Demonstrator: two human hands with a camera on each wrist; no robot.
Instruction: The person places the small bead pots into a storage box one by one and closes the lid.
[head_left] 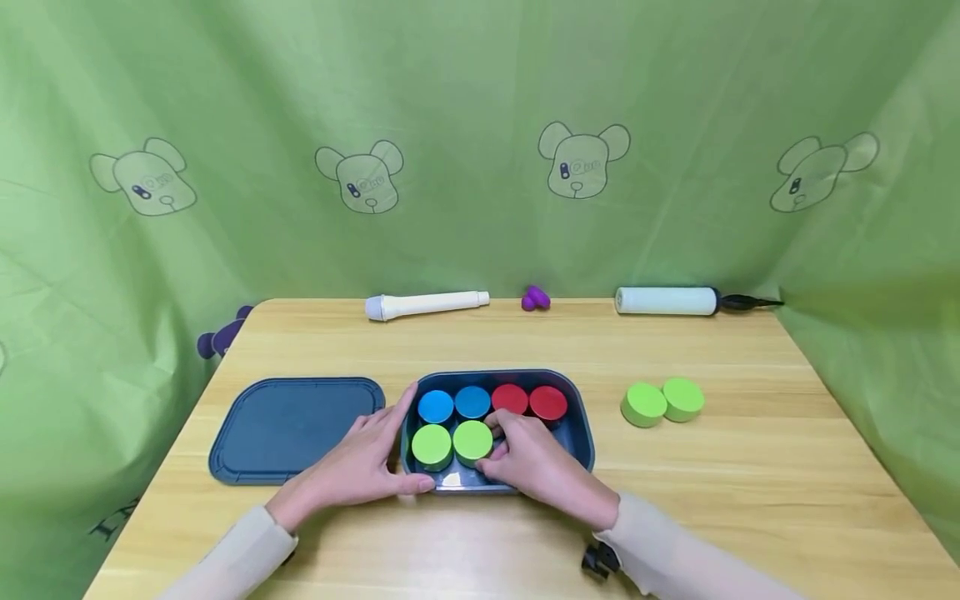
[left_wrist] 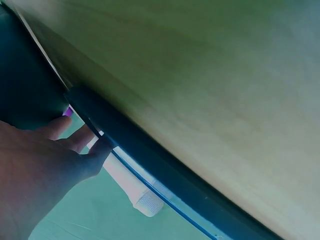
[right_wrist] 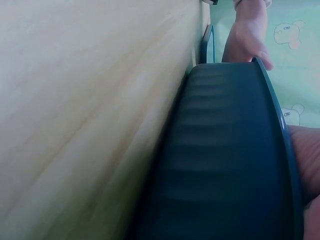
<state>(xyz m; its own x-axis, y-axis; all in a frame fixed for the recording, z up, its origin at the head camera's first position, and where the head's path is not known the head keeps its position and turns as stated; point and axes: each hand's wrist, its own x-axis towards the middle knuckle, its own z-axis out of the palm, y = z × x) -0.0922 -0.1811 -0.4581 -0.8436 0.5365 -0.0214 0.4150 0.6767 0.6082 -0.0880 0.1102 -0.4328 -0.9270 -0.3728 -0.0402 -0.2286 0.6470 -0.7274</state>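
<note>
A dark blue rectangular box [head_left: 591, 457] stands on the table, its ribbed outer wall [right_wrist: 225, 145] large in the right wrist view. My right hand [head_left: 534, 457] reaches into it and pinches a light green disc [head_left: 472, 442] between thumb and fingers. Beside that disc, at the box's front left, sits a second green disc [head_left: 431, 447]. Two blue discs [head_left: 436, 407] and two red discs [head_left: 548, 403] line the back row. My left hand [head_left: 360, 462] rests against the box's left end, fingers fairly straight along the side and thumb at the front rim.
Left of the box lies a flat dark blue lid [head_left: 292, 429]. Two more green discs [head_left: 643, 404] lie to the right. Along the back edge are a white microphone [head_left: 427, 305], a small purple object [head_left: 536, 298] and a pale hand pump [head_left: 667, 301], before a green curtain [head_left: 472, 242].
</note>
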